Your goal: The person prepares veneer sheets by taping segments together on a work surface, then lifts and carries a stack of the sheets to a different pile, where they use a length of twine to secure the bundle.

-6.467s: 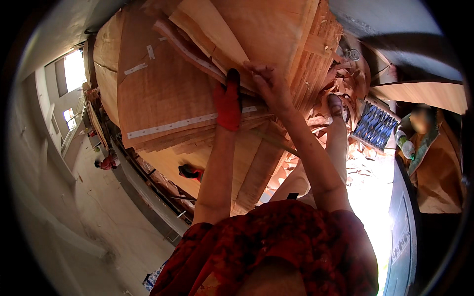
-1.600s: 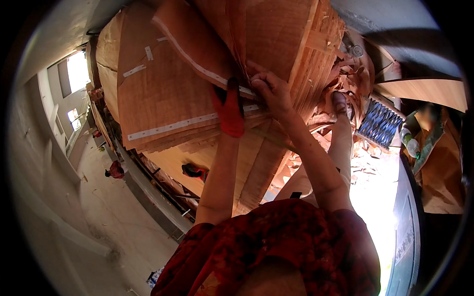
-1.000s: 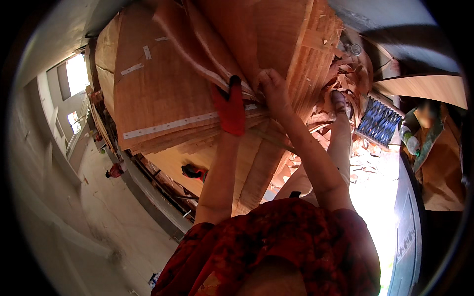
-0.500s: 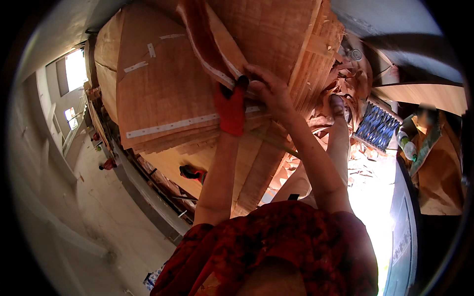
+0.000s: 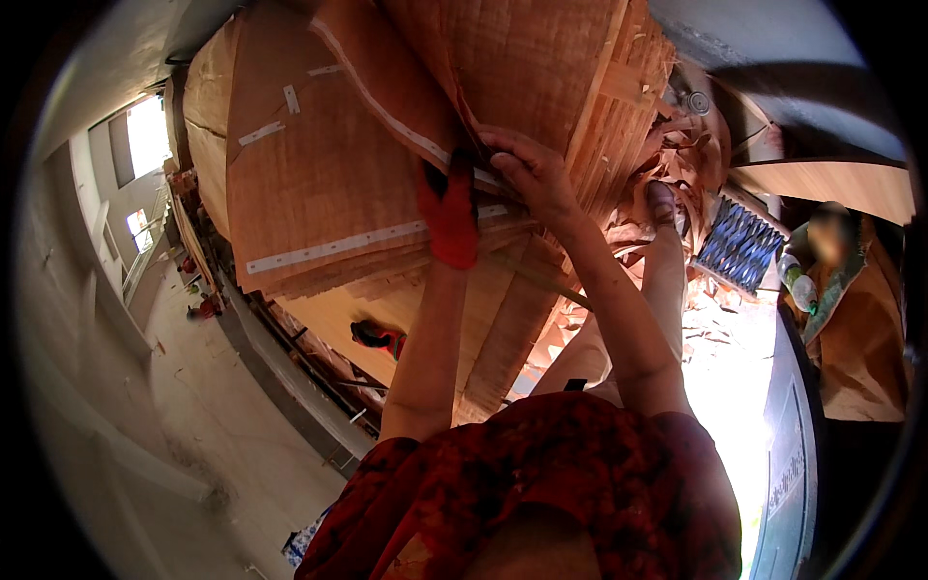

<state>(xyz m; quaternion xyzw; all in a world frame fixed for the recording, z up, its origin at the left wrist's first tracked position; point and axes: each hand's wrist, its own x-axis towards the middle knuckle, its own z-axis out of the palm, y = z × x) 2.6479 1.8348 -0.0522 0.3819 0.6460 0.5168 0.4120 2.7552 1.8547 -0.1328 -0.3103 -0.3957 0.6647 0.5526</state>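
A thin brown wood veneer sheet (image 5: 396,68) with white perforated tape along its left edge lies curled over a stack of larger veneer sheets (image 5: 324,188). My left hand (image 5: 449,222), in a red glove with dark fingers, is closed at the near end of the curled veneer, by the tape; its fingertips are partly hidden in shadow. My bare right hand (image 5: 536,179) pinches the right edge of the same veneer, which stands up a little. Another strip of white perforated tape (image 5: 329,247) runs across the stack in front of the left hand.
A red and black glove (image 5: 377,338) lies on a lower board, left of my left forearm. Veneer scraps (image 5: 681,150) heap up to the right around my foot. Further right are a blue and black woven panel (image 5: 739,246), a plastic bottle (image 5: 798,287) and brown wrapping (image 5: 863,358).
The curled veneer has spread wider and flatter across the stack. My right hand has closed on its right edge. My left hand stays at the near end.
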